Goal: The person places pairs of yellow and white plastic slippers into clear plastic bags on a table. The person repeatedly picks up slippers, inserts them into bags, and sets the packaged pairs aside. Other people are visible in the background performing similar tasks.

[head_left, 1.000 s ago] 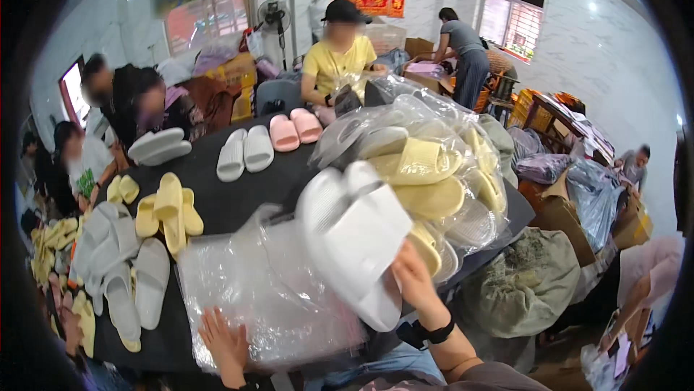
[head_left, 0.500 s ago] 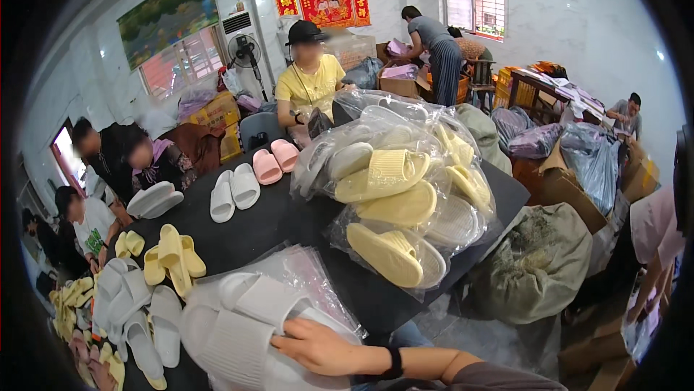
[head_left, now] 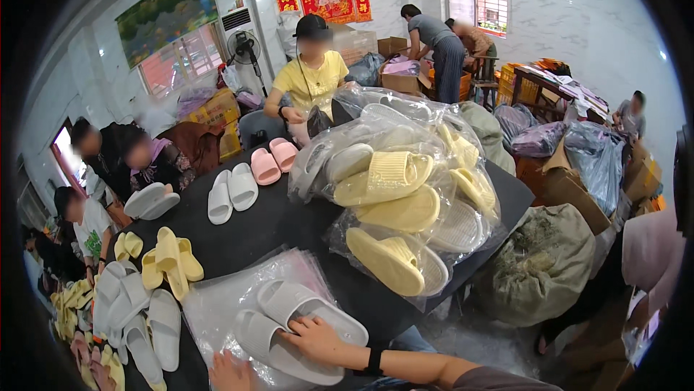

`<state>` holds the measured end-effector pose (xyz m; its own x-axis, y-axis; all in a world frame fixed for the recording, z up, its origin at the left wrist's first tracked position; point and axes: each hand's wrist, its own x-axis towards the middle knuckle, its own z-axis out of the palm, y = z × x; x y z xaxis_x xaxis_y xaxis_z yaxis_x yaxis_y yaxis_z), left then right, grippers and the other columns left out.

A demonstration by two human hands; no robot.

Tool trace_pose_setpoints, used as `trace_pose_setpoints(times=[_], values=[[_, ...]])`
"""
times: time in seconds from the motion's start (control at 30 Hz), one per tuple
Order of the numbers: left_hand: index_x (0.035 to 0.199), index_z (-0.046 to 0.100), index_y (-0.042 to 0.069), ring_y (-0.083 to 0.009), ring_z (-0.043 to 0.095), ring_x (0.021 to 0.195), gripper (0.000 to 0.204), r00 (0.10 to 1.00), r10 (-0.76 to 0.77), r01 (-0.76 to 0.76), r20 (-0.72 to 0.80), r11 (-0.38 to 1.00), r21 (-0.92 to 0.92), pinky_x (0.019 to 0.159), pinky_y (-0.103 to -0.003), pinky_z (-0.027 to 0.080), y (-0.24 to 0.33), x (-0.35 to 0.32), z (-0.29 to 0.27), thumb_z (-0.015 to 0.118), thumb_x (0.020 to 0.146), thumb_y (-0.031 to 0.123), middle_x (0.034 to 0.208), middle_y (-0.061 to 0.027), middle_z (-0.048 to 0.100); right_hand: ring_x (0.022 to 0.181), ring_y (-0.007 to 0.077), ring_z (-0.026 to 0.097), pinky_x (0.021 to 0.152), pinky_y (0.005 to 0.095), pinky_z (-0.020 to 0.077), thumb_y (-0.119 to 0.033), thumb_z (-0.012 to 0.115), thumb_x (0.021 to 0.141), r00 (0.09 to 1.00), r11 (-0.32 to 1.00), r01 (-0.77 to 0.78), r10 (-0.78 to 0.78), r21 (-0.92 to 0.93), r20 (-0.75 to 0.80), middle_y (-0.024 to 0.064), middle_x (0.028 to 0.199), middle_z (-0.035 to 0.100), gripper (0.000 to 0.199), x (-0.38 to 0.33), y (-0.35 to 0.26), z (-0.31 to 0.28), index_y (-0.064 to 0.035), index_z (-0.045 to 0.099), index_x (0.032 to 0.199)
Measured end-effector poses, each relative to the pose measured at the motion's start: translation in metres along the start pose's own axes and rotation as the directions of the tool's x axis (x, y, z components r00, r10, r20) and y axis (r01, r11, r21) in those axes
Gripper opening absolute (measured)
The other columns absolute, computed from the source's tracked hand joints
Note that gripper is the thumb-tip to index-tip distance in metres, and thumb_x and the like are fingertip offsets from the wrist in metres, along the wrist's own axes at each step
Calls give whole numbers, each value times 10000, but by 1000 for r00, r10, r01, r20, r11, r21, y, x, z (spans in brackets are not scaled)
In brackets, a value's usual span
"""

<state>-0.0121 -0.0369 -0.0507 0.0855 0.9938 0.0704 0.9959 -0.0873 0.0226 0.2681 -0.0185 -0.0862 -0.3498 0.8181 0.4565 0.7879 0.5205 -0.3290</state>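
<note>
A pair of pale grey slippers point(head_left: 334, 319) lies on a stack of clear plastic bags point(head_left: 224, 297) at the near edge of the black table. My right hand point(head_left: 316, 339) grips the pair where the two slippers meet, its fingers over their inner edges by the straps. My left hand point(head_left: 231, 371) is partly in view at the lower edge, to the left of the slippers. Its fingers are stretched out and touch the bags.
Bagged yellow slippers point(head_left: 397, 178) are heaped with grey ones on the right of the table point(head_left: 217, 246). Loose grey slippers point(head_left: 165, 326) and yellow slippers point(head_left: 173, 264) lie left. Pink slippers point(head_left: 265, 165) stand farther back. Across sits a person in yellow point(head_left: 314, 76); a sack point(head_left: 542, 264) stands right.
The grey slippers have come down and to the right onto the bags, uncovering more of the stack. My left hand has come into view. My right hand stays on the pair.
</note>
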Motion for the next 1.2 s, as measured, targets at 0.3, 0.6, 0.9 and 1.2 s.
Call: trace_pose_setpoints(times=[0.3, 0.6, 0.9, 1.2], values=[[1294, 498, -58, -380, 582, 1040, 626, 982, -13, -84, -186, 861, -502, 882, -438, 458, -84, 114, -8, 733, 802, 249, 1163, -247, 600, 1128, 230, 498, 841, 379, 405, -164, 569, 827, 1000, 997, -17, 15, 81, 25, 49, 1211, 537, 494, 0, 0, 0, -183, 564, 1320], [1138, 563, 3, -136, 507, 779, 459, 957, -228, 52, -179, 744, -667, 704, -275, 451, -125, 182, 61, 791, 776, 170, 871, -35, 521, 1086, 214, 520, 807, 368, 417, -187, 552, 849, 999, 1000, 3, -1, 30, -52, 31, 1171, 564, 476, 0, 2, 9, -211, 563, 1324], [950, 613, 48, -67, 494, 672, 124, 959, -89, -79, -269, 826, -558, 568, -222, 387, -124, 184, 48, 695, 884, 114, 771, 5, 556, 1090, 207, 513, 809, 368, 416, -192, 512, 878, 999, 1000, 13, -13, 7, -47, 24, 1197, 557, 452, 0, 4, 16, -227, 563, 1325], [826, 612, 63, -86, 499, 565, 149, 942, -336, 59, 23, 98, -993, 524, -236, 404, -122, 192, 28, 660, 931, 157, 683, 14, 563, 1109, 209, 510, 815, 364, 423, -205, 510, 872, 1000, 1000, 10, -10, -22, 6, 21, 1222, 548, 485, 1, 6, 10, -220, 531, 1356]])
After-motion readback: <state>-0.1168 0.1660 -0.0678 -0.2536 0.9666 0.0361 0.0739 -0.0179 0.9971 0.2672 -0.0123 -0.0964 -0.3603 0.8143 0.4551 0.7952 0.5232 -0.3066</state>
